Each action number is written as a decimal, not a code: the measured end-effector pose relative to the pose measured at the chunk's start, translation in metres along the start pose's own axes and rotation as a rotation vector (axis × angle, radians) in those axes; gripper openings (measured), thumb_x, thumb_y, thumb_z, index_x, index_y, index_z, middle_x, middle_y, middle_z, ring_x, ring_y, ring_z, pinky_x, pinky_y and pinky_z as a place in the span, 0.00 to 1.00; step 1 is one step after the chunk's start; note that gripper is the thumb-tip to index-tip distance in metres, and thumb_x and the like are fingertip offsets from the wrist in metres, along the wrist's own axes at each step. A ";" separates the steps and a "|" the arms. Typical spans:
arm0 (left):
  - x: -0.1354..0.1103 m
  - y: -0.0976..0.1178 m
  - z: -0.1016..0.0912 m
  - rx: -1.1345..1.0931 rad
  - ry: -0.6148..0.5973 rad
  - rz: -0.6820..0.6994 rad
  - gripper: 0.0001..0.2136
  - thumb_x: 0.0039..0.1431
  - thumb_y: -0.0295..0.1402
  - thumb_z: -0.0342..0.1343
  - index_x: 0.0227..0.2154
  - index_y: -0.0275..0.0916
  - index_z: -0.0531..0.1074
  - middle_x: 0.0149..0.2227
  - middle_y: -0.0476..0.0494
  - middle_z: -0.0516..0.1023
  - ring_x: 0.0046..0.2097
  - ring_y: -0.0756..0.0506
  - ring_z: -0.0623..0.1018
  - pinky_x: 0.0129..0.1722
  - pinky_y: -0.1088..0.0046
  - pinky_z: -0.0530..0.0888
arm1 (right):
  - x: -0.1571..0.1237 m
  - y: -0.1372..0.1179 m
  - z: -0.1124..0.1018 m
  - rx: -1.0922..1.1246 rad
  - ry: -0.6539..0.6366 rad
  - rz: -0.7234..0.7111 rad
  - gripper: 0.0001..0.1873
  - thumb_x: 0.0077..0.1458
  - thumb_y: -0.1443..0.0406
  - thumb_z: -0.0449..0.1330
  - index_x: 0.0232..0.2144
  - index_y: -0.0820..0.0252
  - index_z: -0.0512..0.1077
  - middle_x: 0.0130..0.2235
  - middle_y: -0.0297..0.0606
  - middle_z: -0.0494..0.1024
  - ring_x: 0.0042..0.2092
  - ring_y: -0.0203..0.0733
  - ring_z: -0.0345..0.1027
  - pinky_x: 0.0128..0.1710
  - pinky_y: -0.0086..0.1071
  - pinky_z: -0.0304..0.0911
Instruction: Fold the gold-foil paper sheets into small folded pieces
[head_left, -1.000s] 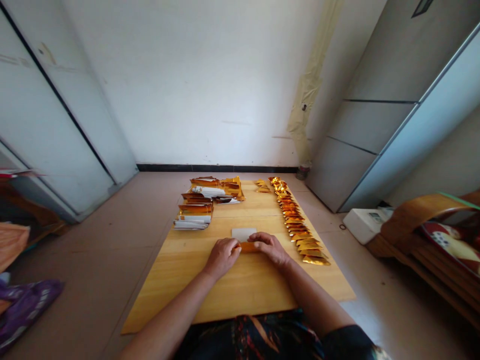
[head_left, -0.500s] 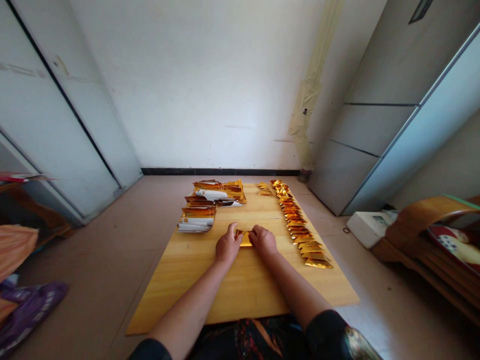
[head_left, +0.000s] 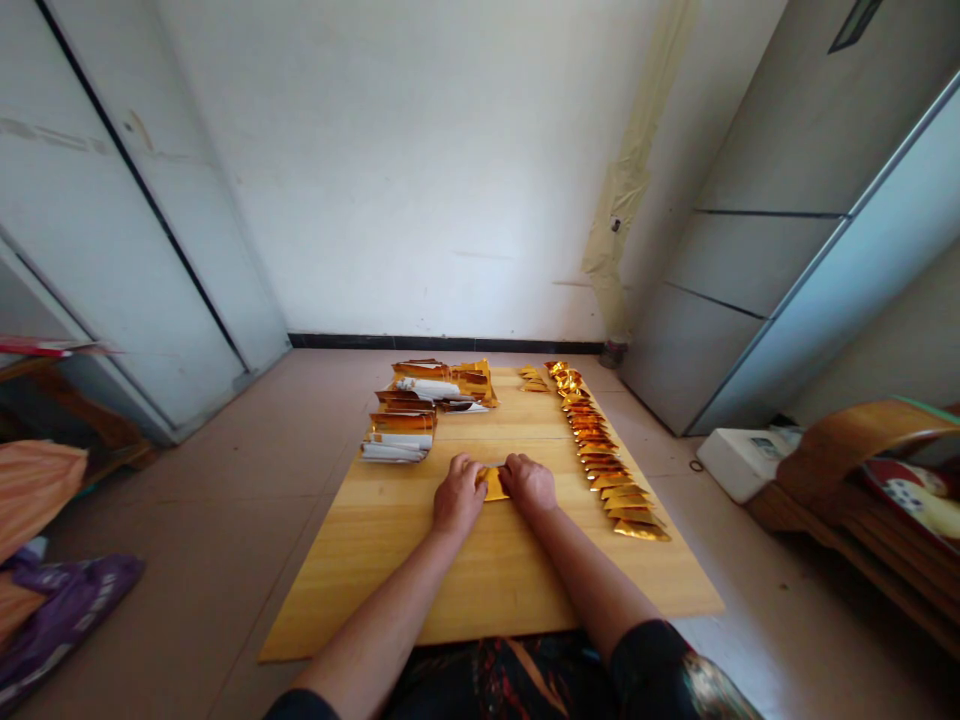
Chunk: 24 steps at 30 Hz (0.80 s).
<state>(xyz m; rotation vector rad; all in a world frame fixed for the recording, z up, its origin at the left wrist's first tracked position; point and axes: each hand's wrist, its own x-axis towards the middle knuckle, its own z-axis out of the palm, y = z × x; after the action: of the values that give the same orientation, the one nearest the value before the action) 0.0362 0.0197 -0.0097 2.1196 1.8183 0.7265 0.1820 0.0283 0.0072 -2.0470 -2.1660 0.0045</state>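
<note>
Between my two hands, over the middle of the wooden board [head_left: 390, 560], is a small piece of gold foil paper [head_left: 495, 486]. My left hand [head_left: 459, 494] grips its left side with closed fingers. On its right side my right hand [head_left: 529, 484] is closed too. The far edge of the paper shows a thin pale strip; my fingers hide both ends. To the right a long row of folded gold paper pieces [head_left: 600, 448] overlaps down the board. At the back left lie stacks of gold sheets [head_left: 405, 422] with white undersides.
A few small folded gold pieces [head_left: 533, 380] lie at the back of the board. Beyond are a white wall [head_left: 420, 200] and a grey refrigerator [head_left: 720, 270]. A white box [head_left: 739, 462] stands on the right, a purple bag [head_left: 82, 610] on the left.
The view has shifted slightly. My fingers have shifted a little on the gold foil paper, and a thin pale strip now shows along its far edge.
</note>
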 end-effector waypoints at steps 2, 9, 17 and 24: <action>0.001 0.002 -0.001 0.026 -0.027 -0.018 0.09 0.56 0.29 0.54 0.40 0.41 0.72 0.55 0.44 0.66 0.50 0.47 0.73 0.46 0.75 0.70 | 0.001 -0.001 -0.002 -0.010 -0.017 0.022 0.13 0.61 0.59 0.49 0.36 0.57 0.71 0.37 0.39 0.77 0.35 0.36 0.72 0.30 0.25 0.55; 0.006 0.005 -0.004 0.111 -0.075 -0.041 0.09 0.58 0.32 0.53 0.39 0.41 0.74 0.54 0.43 0.68 0.48 0.47 0.73 0.47 0.75 0.68 | 0.007 -0.003 -0.005 0.025 -0.061 0.082 0.14 0.60 0.59 0.49 0.36 0.58 0.72 0.37 0.41 0.79 0.36 0.39 0.73 0.32 0.26 0.57; 0.007 0.007 -0.006 0.139 -0.068 -0.039 0.11 0.62 0.35 0.46 0.35 0.40 0.75 0.48 0.44 0.72 0.44 0.49 0.74 0.42 0.77 0.68 | 0.010 -0.005 -0.007 0.036 -0.080 0.111 0.14 0.60 0.60 0.49 0.36 0.59 0.72 0.38 0.42 0.79 0.38 0.40 0.73 0.32 0.27 0.58; 0.006 0.010 -0.009 0.167 -0.076 -0.046 0.12 0.62 0.35 0.47 0.34 0.39 0.75 0.48 0.43 0.72 0.43 0.48 0.74 0.41 0.75 0.69 | 0.013 -0.003 -0.004 0.049 -0.077 0.115 0.14 0.59 0.61 0.49 0.36 0.59 0.73 0.37 0.44 0.79 0.38 0.41 0.73 0.33 0.28 0.58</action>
<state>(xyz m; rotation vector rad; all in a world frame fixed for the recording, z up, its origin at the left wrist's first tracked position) 0.0407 0.0223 0.0038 2.1660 1.9413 0.4921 0.1790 0.0407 0.0129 -2.1752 -2.0657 0.1514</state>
